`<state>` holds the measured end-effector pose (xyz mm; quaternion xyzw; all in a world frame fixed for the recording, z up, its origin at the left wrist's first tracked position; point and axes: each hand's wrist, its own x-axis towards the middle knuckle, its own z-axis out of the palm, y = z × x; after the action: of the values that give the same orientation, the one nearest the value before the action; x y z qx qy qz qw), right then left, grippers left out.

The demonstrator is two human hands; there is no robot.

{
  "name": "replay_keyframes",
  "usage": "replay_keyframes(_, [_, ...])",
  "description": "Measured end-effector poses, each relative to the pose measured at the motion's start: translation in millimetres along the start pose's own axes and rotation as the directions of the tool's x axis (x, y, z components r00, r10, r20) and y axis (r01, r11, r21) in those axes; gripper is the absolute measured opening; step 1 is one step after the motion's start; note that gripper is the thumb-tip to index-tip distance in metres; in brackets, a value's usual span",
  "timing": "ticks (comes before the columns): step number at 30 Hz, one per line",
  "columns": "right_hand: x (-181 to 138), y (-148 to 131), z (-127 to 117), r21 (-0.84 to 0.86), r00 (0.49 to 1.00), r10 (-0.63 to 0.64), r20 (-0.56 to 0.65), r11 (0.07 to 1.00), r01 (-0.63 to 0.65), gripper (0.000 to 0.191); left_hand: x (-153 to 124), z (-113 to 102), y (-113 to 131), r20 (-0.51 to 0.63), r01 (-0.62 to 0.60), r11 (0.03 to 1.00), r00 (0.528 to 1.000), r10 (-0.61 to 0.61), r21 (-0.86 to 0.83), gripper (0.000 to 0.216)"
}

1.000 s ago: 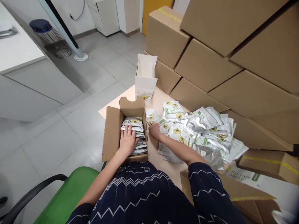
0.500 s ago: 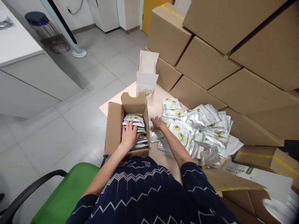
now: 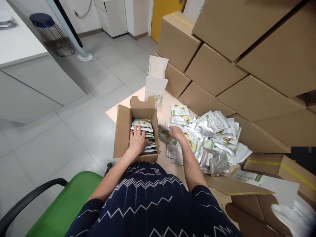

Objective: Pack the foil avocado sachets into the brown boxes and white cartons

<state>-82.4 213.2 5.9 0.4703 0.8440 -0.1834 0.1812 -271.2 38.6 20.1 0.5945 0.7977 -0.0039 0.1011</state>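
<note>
A small open cardboard box stands in front of me, filled with a row of silver avocado-print sachets. My left hand lies flat on those sachets inside the box, fingers stretched out. To the right spreads a loose pile of the same sachets on a tan board. My right hand rests on the pile's left edge, its fingers closed on a sachet beside the box.
A white open carton stands behind the small box. Large brown cartons are stacked along the right and back. An opened carton lies at lower right. A green chair is at lower left, grey floor tiles beyond.
My right hand slid right from the box's side onto the pile and closed on a sachet. My left hand stayed on the sachets in the box.
</note>
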Motion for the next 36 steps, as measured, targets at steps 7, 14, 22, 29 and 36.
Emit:
replay_keyframes(7, [-24.8,-3.1,-2.4,0.121,0.999,0.012,-0.047,0.993,-0.006,0.038,1.6,-2.6,3.0,-0.014,0.012,1.0,1.0,-0.012,-0.007,0.057])
replay_keyframes(14, [-64.3,-5.1,-63.8,0.253,0.811,0.015,-0.585,0.954,0.164,0.036,-0.6,1.5,2.4,-0.074,0.023,1.0,0.997,-0.023,0.0,0.062])
replay_keyframes(22, [-79.1,-75.8,-124.9,0.081,0.511,-0.367,-0.777,0.746,0.661,0.038,-2.9,1.3,3.2,-0.095,0.023,1.0,0.995,-0.021,0.017,0.058])
replay_keyframes(29, [-17.3,-141.8,-119.8,-0.149,0.794,-0.522,-0.312,0.852,0.502,0.04,-4.7,-1.0,5.2,-0.117,0.038,0.997,0.993,-0.031,0.06,0.056])
replay_keyframes(36, [-7.1,-145.2,-137.1,-0.223,0.889,-0.437,-0.139,0.888,0.402,0.035,-6.0,0.0,5.3,-0.129,0.03,0.998,0.991,-0.022,0.061,0.053])
